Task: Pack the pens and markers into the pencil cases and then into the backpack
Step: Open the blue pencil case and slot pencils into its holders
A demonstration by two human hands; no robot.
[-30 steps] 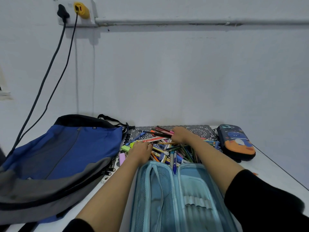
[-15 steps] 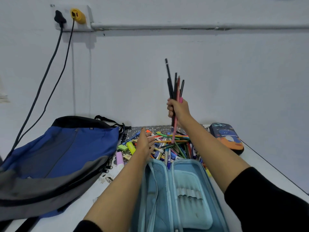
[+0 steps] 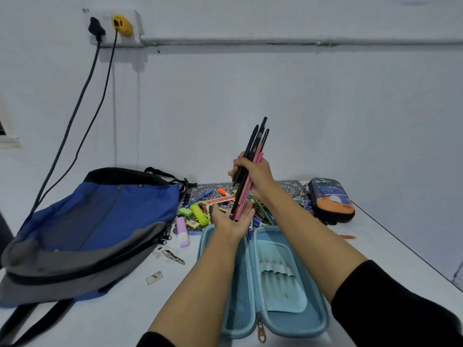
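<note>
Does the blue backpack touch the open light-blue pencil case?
Apart. The head view shows a strip of bare white table between the backpack and the pencil case.

My left arm is covering the left half of the open blue pencil case; the backpack is running past the left edge; my right hand is hiding how many pens it is gripping.
</note>
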